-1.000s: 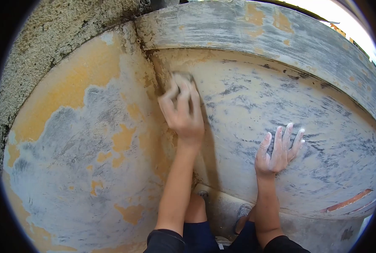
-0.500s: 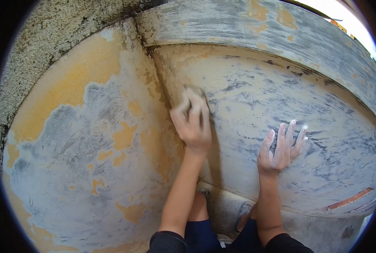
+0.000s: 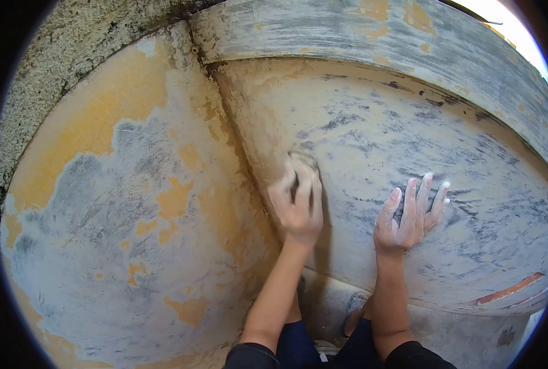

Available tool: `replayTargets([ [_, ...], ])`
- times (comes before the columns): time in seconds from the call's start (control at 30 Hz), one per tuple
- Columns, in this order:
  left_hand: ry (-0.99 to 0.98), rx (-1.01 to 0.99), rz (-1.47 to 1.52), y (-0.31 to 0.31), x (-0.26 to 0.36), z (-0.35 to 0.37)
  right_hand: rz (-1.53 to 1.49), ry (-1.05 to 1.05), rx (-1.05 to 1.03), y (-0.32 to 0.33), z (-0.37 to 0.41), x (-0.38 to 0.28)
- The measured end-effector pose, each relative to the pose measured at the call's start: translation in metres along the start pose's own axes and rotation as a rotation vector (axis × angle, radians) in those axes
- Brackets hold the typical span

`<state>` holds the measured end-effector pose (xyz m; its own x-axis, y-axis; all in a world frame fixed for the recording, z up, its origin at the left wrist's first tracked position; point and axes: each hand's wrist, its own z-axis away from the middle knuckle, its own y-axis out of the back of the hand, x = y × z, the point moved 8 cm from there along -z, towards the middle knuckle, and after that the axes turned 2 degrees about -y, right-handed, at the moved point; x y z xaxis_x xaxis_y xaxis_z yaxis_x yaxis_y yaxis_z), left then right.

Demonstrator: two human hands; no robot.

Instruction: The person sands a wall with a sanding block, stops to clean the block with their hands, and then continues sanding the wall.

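L hand (image 3: 299, 212) holds blurred pad (image 3: 304, 159) at fingertips; R hand (image 3: 409, 215) spread on panel (image 3: 360, 178).

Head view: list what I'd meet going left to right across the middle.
Rough grey stone wall, worn curved panel in yellow and grey, bare left hand on a blurred brownish pad, white-dusted right hand.

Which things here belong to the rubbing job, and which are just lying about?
Job: left hand; blurred pad under its fingers; patchy surface; right hand, spread on that surface.

Just around: rough wall; shoe; reddish strip, perhaps part of the surface.
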<state>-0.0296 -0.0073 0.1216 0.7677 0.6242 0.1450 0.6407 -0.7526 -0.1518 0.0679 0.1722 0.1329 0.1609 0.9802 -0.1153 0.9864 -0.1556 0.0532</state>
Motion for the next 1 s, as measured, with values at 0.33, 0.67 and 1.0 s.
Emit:
replayTargets([
  [0.33,-0.122,0.135,-0.089,-0.016,-0.014,-0.115,-0.008,0.008,-0.004,0.000,0.000,0.001],
  [0.67,-0.064,0.081,-0.040,-0.016,0.000,-0.128,-0.004,-0.016,0.009,0.001,0.002,0.002],
  [1.0,-0.105,0.048,0.002,-0.014,0.013,-0.079,-0.024,-0.003,0.004,0.001,0.000,0.002],
])
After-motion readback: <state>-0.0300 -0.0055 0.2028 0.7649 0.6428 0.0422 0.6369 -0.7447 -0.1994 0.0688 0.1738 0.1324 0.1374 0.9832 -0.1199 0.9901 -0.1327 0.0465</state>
